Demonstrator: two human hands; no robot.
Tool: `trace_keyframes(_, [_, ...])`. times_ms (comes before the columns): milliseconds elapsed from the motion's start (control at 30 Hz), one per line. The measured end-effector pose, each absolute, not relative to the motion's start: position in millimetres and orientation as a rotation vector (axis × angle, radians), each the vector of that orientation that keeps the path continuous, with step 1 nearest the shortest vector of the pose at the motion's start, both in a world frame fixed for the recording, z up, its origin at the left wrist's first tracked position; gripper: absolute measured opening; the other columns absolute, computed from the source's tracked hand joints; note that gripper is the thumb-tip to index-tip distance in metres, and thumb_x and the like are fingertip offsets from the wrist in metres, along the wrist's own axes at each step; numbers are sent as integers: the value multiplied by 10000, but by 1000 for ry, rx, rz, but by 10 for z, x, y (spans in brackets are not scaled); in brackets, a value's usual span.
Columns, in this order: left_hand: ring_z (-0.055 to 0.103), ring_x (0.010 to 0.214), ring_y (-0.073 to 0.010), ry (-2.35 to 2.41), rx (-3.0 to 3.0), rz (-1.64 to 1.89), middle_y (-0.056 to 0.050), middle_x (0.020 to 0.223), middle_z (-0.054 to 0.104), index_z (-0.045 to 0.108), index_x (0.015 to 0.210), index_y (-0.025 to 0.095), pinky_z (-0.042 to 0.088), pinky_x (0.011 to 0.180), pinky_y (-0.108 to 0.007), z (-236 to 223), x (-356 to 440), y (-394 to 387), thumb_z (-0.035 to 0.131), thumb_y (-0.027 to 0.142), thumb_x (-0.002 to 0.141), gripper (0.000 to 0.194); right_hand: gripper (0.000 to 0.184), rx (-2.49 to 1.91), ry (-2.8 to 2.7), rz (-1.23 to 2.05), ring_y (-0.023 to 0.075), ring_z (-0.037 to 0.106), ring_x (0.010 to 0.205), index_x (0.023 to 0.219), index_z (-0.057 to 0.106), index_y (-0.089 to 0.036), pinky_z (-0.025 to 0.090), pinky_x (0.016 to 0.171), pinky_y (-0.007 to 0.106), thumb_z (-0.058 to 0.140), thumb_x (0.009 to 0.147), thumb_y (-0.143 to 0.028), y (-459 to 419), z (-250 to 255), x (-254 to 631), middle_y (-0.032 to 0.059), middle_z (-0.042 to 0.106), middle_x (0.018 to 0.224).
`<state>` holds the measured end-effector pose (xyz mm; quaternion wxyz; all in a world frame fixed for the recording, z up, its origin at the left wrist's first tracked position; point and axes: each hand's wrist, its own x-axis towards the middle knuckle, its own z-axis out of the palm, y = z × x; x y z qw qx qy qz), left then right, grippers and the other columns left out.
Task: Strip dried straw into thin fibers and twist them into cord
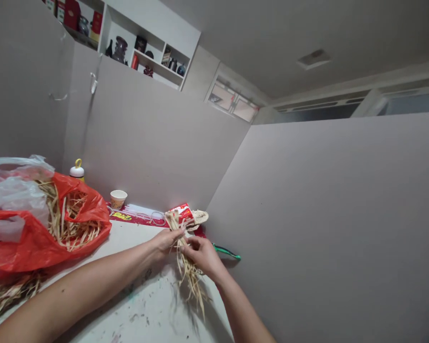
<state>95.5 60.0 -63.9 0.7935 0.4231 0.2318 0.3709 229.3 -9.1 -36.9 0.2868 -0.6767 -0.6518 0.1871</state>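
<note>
Pinching the dried fibre bundle (181, 242) in the fingers of left hand (168, 239) and right hand (200, 256), with loose ends (191, 277) below the fingertips, apparently mid-arranging, and probably needing a steady left pinch for any right-finger shift.

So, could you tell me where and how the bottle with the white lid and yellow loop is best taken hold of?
I'd probably grip the yellow loop on its white lid from above: the loop stands upright, while the red plastic bag hides the lower body and the grey partition rises behind.
</note>
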Motion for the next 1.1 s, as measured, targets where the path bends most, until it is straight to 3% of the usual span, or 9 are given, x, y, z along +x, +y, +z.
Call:
trace_keyframes(100, [638,661,-157,457,837,921,-69,731,679,630,778,102,500,644,-260,-430,834,615,733,283,700,223,429,-1506,-1658,641,156,568,615,803,702,-130,409,535,233,567,766,-536,-98,-181,2164,59,664,719])
trace_keyframes(233, [648,764,-186,380,946,912,-72,784,692,664,839,110,525,660,-285,-268,615,633,732,279,709,223,574,-1399,-1500,562,195,607,711,717,720,-116,452,624,267,496,783,-640,50,23,2057,94,679,723])
trace_keyframes(433, [645,735,-157,392,1020,1009,-98,849,709,684,906,104,512,655,-233,-287,420,800,725,324,721,291,568,-1208,-1400,748,207,651,768,876,702,-135,500,674,289,496,781,-656,389,-44,1752,90,696,820])
trace_keyframes(567, [654,694,-180,466,1067,918,-107,807,704,660,881,98,526,607,-269,-333,343,874,757,378,682,357,495,-1114,-1244,873,158,610,626,834,652,-143,482,564,249,551,758,-622,561,-212,1606,42,654,698])
trace_keyframes(667, [621,552,-151,476,1037,864,-60,649,659,628,779,98,504,525,-254,-397,357,878,764,422,664,370,443,-1047,-1170,1067,108,472,414,822,633,-144,432,446,235,604,728,-576,629,-325,1558,-40,510,479])
trace_keyframes(733, [581,467,-126,463,1005,841,-9,535,588,594,719,109,469,472,-227,-445,391,875,758,446,666,378,421,-1016,-1083,1135,95,421,362,865,634,-145,423,416,237,640,702,-533,657,-373,1561,-69,455,440])
trace_keyframes(867, [509,393,-82,476,917,785,54,479,498,565,736,128,404,411,-188,-506,445,881,735,478,685,393,376,-980,-908,1114,116,536,476,884,644,-137,488,486,248,685,663,-438,715,-414,1645,-23,561,555])
trace_keyframes(967, [450,368,-57,509,873,758,69,492,481,558,795,136,361,391,-174,-522,455,889,706,467,722,370,272,-952,-779,1068,147,615,620,807,627,-141,529,566,266,647,695,-388,756,-423,1740,48,654,724])
trace_keyframes(1100, [377,357,-38,551,888,762,93,470,407,531,777,141,312,384,-160,-555,459,907,705,456,727,363,152,-895,-619,997,157,654,747,821,568,-173,546,656,284,562,745,-306,762,-403,1911,63,681,848])
